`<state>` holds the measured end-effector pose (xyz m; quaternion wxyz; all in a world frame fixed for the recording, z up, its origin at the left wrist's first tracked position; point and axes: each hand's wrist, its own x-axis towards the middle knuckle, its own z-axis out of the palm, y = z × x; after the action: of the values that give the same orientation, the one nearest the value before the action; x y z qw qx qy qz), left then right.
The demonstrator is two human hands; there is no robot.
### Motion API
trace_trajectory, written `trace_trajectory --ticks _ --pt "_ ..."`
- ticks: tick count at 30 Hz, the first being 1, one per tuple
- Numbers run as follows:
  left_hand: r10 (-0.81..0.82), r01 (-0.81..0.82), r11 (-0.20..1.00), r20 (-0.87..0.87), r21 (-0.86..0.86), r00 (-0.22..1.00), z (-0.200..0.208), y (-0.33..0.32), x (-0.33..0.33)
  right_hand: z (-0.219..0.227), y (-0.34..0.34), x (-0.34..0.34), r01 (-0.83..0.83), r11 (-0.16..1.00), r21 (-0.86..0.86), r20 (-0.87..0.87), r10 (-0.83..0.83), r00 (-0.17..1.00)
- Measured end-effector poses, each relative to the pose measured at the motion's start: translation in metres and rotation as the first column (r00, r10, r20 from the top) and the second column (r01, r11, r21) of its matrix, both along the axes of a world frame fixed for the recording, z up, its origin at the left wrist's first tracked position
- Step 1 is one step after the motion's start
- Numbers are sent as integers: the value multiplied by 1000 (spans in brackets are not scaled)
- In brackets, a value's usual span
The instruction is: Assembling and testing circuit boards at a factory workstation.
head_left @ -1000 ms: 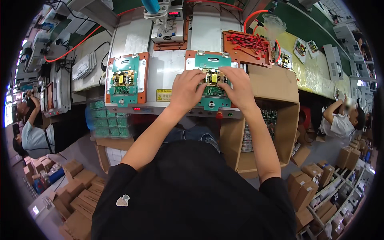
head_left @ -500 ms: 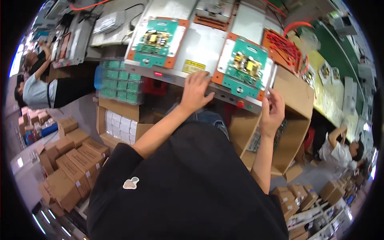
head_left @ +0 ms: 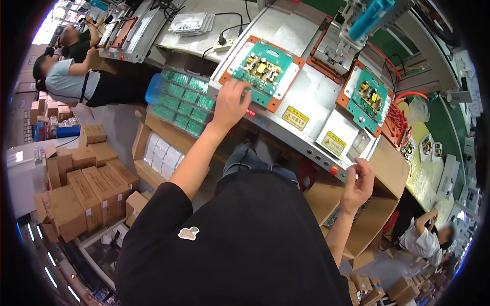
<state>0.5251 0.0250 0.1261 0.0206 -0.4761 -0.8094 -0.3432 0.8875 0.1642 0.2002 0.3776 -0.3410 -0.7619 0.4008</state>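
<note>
At the front edge of the left green-and-orange fixture [head_left: 290,84] is my left hand [head_left: 230,104], its fingers loosely bent with nothing seen in them. I cannot tell if it touches the fixture. A circuit board [head_left: 262,68] with yellow and black parts lies in that fixture. My right hand [head_left: 358,186] hovers by the green button [head_left: 342,176] at the machine's front right, fingers apart and holding nothing. Farther back sits the right fixture [head_left: 363,118], with a similar circuit board [head_left: 371,97] in it. Both fixtures rest on the grey metal machine [head_left: 301,104].
A press head with a blue cylinder [head_left: 370,20] rises behind. The red button [head_left: 334,171] sits on the front panel. Clear trays of green boards [head_left: 184,102] stand left, above an open carton [head_left: 145,163]. Another carton [head_left: 390,168] stands right. Co-workers [head_left: 71,76] are at far left and right.
The right fixture has slid back from the machine's front edge, baring a yellow label. My left hand has moved left to the left fixture; my right hand stays near the front right corner.
</note>
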Motion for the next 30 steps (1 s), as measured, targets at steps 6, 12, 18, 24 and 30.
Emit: trace_trajectory --ticks 6,12,18,24,30 --pt "-203 201 979 87 28 975 29 -6 17 28 -19 -52 -28 998 64 69 23 997" --pt "-535 561 823 -211 89 818 59 1 -12 48 -42 -82 -426 902 -69 233 430 872" --pt "-312 495 748 -424 441 850 132 137 -44 34 -11 -162 -391 920 -16 339 373 864" --pt "-326 278 713 -48 644 944 134 106 -41 -29 65 -235 -379 905 193 707 139 693" --pt "-131 213 976 900 44 417 67 -73 -8 -30 49 -270 -483 837 256 747 146 648"
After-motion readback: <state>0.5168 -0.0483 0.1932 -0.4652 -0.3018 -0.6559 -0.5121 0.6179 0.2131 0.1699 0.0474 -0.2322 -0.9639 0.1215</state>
